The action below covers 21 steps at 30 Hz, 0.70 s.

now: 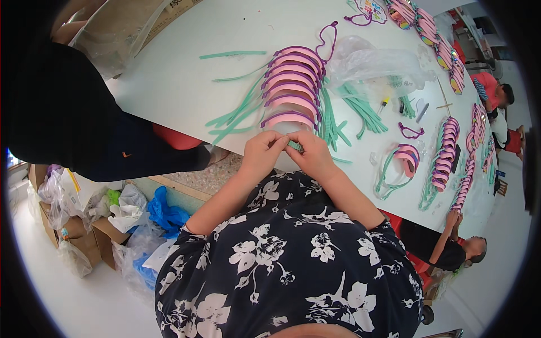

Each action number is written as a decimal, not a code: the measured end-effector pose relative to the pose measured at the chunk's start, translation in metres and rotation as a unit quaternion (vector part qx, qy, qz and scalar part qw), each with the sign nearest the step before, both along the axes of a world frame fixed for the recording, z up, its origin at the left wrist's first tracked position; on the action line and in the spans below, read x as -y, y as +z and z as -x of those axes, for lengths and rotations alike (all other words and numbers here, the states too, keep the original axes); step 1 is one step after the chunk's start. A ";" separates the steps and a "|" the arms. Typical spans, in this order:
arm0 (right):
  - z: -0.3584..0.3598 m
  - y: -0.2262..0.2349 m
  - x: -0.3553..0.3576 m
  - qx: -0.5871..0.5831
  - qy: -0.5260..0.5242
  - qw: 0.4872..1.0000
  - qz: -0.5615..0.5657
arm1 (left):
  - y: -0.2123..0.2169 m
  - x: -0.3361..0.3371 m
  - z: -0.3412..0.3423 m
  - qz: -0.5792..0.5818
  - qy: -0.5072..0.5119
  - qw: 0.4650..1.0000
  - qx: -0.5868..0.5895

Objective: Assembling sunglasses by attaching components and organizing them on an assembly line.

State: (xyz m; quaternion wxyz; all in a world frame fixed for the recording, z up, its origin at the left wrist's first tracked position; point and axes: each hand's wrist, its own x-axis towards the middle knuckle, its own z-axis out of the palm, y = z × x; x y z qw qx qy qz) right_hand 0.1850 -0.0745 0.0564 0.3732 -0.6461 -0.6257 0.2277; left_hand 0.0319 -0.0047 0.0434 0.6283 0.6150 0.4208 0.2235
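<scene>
My left hand (262, 152) and my right hand (311, 154) meet at the table's near edge, fingers pinched together. Between the fingertips shows a short piece of mint-green strap (295, 145), which both hands grip; the rest of it is hidden. Just beyond my hands, several pink and purple goggle frames (290, 84) stand nested in a row running away from me. Mint-green straps (242, 115) fan out on the row's left, and more green straps (333, 121) hang along its right side.
Right of the row lie a clear plastic bag (375, 65), a bundle of green straps (363, 112), a purple frame (411, 131) and a strapped pair of goggles (407, 158). More goggle rows (445, 152) stand farther right. A person in dark clothes (62, 112) is at the left; others sit on the right.
</scene>
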 end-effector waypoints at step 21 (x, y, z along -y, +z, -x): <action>-0.006 0.002 -0.003 -0.083 -0.018 0.995 -0.046 | 0.019 -0.001 -0.007 0.171 0.106 0.975 0.093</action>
